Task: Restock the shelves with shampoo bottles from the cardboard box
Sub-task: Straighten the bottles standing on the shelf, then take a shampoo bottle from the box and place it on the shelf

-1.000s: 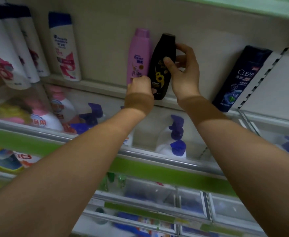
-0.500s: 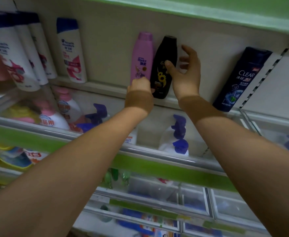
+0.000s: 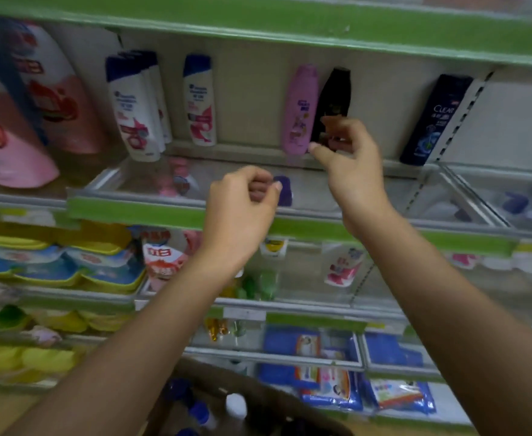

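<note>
Black bottle (image 3: pixel 334 105) upright on shelf (image 3: pixel 227 151), touching pink bottle (image 3: pixel 300 110). Left hand (image 3: pixel 242 212) and right hand (image 3: pixel 349 171) loosely curled, empty. Next: reach down to box (image 3: pixel 258 401) (bottle caps visible), gripping one bottle mid-body.

Store shelving w/ green edge strips (image 3: pixel 170 212) is seen in tiers against a beige back panel (image 3: pixel 249 99); clear dividers (image 3: pixel 466 196) are fitted; lighting is dim.
</note>
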